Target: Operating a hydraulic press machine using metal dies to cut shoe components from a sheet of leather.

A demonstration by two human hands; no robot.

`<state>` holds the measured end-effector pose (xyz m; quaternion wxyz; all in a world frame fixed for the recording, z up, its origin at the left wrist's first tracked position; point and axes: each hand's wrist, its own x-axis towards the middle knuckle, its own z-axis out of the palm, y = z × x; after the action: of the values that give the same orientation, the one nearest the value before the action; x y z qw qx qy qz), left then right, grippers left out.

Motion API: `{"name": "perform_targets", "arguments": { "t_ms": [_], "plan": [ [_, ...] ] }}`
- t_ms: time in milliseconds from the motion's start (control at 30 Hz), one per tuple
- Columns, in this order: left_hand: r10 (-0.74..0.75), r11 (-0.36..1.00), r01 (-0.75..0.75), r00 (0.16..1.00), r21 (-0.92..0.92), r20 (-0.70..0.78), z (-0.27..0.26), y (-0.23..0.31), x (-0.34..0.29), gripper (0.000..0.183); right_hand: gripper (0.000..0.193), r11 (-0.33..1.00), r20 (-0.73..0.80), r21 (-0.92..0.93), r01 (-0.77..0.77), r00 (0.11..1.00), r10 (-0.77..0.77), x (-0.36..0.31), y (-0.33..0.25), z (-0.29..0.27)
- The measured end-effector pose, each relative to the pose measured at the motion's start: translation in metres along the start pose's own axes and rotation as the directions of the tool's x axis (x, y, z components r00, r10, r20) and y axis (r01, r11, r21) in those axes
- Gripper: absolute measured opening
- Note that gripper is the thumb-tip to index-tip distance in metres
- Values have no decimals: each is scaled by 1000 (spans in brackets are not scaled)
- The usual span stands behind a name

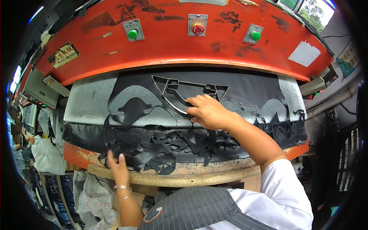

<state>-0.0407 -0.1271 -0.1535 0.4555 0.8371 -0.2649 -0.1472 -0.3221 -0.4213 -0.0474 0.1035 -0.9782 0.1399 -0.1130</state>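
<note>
My right hand (207, 111) rests on a metal cutting die (180, 92) that lies on a black sheet (245, 90) spread over the grey cutting board (90, 103) under the red press head (180, 38). Its fingers grip the die's near edge. My left hand (117, 165) is at the front edge of the bench, its fingers on the tangled black offcut strips (168, 145) that hang there. Shaped holes show in the black sheet where pieces were cut out.
The press head carries two green buttons (132, 34) and a red button (197, 28). A grey control box (38, 90) sits at the left. White plastic bags (48, 155) hang below left. A window (314, 11) is at the upper right.
</note>
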Motion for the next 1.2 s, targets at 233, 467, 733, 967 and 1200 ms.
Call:
{"name": "perform_targets", "arguments": {
  "t_ms": [233,467,733,967,1200],
  "plan": [
    [306,952,-306,952,3,-6,15,89,50,53,30,997,45,-72,21,999,-17,50,45,49],
    [497,865,-488,796,-119,344,146,108,108,36,30,992,119,-125,-24,992,39,73,45,65],
    [598,756,-654,703,20,385,177,98,118,29,72,704,-449,64,-707,610,653,55,13,112],
    [593,776,-630,717,-22,366,177,95,127,27,54,701,-467,139,-699,578,669,62,21,127],
    [576,800,-597,734,-62,361,183,97,124,27,51,731,-504,96,-676,600,621,55,25,127]
  ]
}}
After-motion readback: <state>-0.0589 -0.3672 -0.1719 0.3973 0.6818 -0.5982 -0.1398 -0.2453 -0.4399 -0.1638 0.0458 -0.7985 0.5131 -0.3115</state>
